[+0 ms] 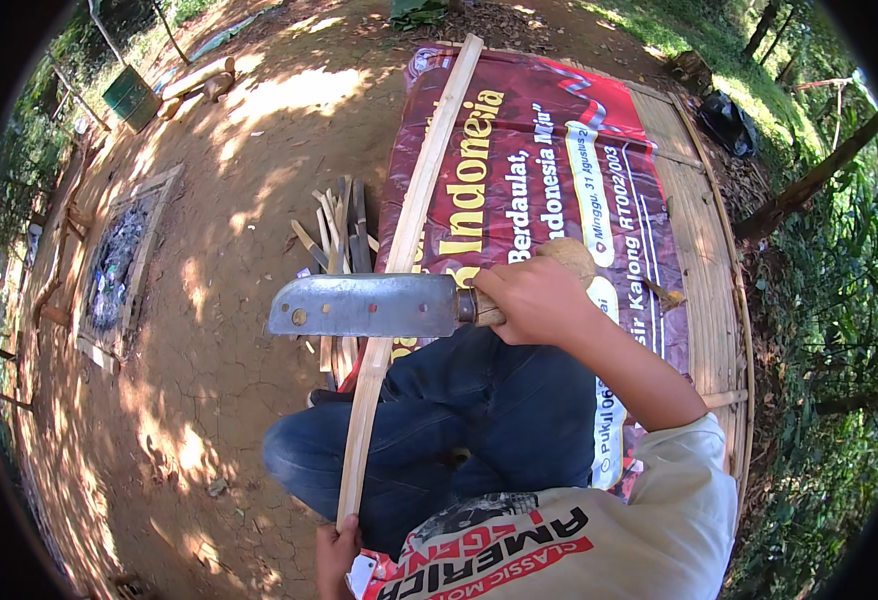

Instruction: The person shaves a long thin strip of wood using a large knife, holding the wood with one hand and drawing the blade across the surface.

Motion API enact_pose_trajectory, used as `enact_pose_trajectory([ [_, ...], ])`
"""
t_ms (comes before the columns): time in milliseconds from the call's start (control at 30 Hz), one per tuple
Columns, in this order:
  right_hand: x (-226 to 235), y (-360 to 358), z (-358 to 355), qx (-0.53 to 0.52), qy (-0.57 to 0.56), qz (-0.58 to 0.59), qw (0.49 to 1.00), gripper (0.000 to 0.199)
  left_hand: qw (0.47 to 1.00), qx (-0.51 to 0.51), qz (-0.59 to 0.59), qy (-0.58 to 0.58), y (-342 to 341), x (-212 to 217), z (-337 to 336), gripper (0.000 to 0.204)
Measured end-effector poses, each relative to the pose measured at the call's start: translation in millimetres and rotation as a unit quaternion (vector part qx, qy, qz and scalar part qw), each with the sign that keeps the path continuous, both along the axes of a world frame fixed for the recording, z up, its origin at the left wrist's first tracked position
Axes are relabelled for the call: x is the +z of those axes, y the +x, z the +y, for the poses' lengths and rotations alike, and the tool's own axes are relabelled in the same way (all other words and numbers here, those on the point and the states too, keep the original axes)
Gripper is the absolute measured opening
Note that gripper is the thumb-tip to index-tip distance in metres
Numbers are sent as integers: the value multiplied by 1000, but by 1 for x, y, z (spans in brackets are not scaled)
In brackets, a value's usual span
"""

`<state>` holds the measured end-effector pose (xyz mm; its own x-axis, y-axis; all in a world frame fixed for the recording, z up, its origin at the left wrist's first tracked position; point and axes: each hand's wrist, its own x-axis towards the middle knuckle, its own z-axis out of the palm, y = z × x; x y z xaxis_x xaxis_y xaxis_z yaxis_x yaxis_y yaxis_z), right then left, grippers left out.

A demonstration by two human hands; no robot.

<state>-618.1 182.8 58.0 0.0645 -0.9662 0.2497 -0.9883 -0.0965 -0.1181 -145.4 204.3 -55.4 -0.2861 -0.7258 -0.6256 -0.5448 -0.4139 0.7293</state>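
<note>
Just left of the right fingers point(490, 289), clamped round its handle, the cleaver point(364, 303) spans the wood strip point(429, 175); left fingers point(344, 535) grip the near end. Strip's one long piece; a step nearer me than the blade may be shaving done, rest looks left. Split sticks point(334, 230) lie beyond. Blade hides strip's middle and any contact

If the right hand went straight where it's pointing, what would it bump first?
Probably the wooden strip, which crosses under the machete blade; depth is unclear, so the right hand might pass above it.
</note>
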Motion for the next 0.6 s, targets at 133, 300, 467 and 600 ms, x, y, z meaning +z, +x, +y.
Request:
enact_pose_trajectory([
  [133, -17, 13, -56, 17, 58, -2, 998, 34, 997, 40, 12, 59, 14, -25, 6, 51],
  [300, -54, 33, -116, 60, 123, -10, 991, 36, 984, 131, 49, 105, 18, -30, 9, 50],
  [467, -85, 50, -154, 96, 163, -36, 981, 36, 986, 149, 27, 77, 13, -39, 7, 48],
  [600, -97, 54, -171, 110, 148, -51, 982, 31, 986, 158, -16, 47, 7, -43, 7, 48],
])
